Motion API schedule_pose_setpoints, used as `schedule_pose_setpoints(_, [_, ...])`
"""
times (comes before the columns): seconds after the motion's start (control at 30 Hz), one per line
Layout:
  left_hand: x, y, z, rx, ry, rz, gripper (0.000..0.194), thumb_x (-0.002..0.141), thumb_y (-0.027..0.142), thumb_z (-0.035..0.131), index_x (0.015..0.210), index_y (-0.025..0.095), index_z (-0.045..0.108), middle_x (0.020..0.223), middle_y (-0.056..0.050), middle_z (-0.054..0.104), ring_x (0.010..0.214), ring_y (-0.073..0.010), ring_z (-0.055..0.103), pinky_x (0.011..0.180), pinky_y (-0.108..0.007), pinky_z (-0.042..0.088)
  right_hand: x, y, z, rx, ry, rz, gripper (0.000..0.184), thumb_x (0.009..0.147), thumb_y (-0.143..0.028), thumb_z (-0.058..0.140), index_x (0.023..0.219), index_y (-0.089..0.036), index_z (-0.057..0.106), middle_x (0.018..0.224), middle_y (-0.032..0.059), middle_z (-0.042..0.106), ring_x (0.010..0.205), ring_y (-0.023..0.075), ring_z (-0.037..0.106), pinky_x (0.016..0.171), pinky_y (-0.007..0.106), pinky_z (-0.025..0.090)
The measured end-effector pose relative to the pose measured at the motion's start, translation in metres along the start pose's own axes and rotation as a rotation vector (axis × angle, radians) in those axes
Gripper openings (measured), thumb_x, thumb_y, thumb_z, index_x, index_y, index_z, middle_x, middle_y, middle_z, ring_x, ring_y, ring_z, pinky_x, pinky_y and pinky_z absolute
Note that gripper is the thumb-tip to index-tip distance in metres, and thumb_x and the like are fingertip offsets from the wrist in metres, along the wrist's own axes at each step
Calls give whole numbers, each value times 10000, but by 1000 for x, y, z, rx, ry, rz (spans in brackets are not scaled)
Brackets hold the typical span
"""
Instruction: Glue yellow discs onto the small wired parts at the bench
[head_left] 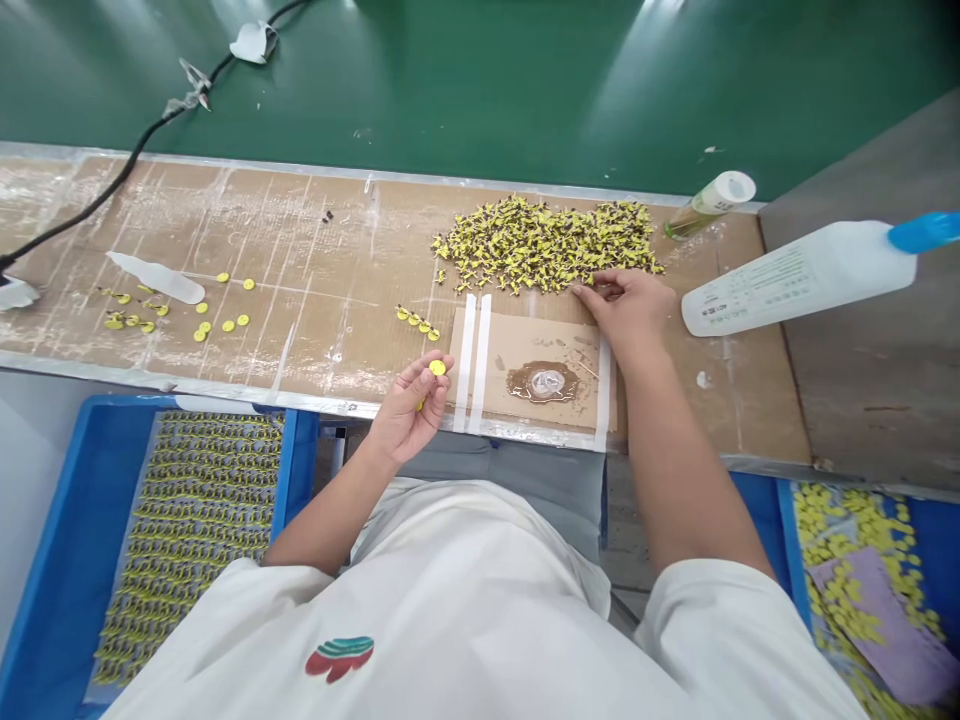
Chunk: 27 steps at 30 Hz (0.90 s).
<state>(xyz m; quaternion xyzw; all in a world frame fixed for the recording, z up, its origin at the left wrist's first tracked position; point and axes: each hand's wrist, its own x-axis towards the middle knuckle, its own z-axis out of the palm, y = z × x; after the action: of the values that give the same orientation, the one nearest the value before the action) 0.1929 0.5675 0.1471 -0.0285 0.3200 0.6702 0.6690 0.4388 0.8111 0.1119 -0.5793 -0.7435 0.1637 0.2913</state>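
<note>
Your left hand point(409, 412) pinches a yellow disc point(437, 368) beside the cardboard pad point(525, 340), your right hand point(637, 305) reaches the heap of small pieces point(547, 245), its grip I cannot tell, and though rows of assemblies point(191, 520) in the blue tray point(301, 455) look done, that heap seems pending

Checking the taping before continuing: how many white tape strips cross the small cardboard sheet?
3: two white strips side by side near the left edge of the cardboard sheet, one strip near its right edge. The right hand might hide another.

Lower yellow piece point(420, 405) (mostly hidden in left hand point(409, 412)), blue cap point(924, 232) cropped at right, bottle lettering point(772, 287) illegible
</note>
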Motion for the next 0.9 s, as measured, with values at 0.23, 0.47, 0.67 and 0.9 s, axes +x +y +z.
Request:
schedule_pose_setpoints(0.23, [4, -1, 1, 34, 23, -17, 183, 791, 55, 731, 932, 169, 751, 982, -38, 741, 728, -37, 688, 671, -85, 580, 0, 6, -15, -116, -98, -120, 222, 819, -424, 687, 885, -227, 764, 850, 54, 749, 789, 245, 686, 806, 385, 533])
schedule_pose_setpoints(0.47, [5, -2, 2, 66, 41, -36, 179, 796, 59, 722, 939, 166, 738, 996, -44, 744, 722, -40, 697, 669, -86, 580, 8, -4, -6, -119, -63, -216, 386, 833, -474, 676, 1108, -208, 733, 1055, 113, 730, 978, 295, 671, 930, 440, 519])
schedule_pose_setpoints(0.67, [5, 0, -5, 55, 21, -37, 197, 777, 57, 738, 935, 174, 750, 1004, -43, 741, 727, -34, 686, 679, -86, 578, 10, 2, -10, -139, -141, -241, 270, 862, -446, 656, 957, -217, 764, 987, 92, 744, 874, 261, 674, 862, 414, 532])
schedule_pose_setpoints(0.9, [9, 2, 1, 77, 36, -39, 181, 785, 52, 728, 922, 170, 744, 982, -38, 739, 718, -32, 686, 665, -74, 570, 5, 19, -19, 138, -194, -158, 394, 789, -297, 703, 1173, -207, 700, 1050, 64, 750, 874, 208, 703, 813, 353, 579])
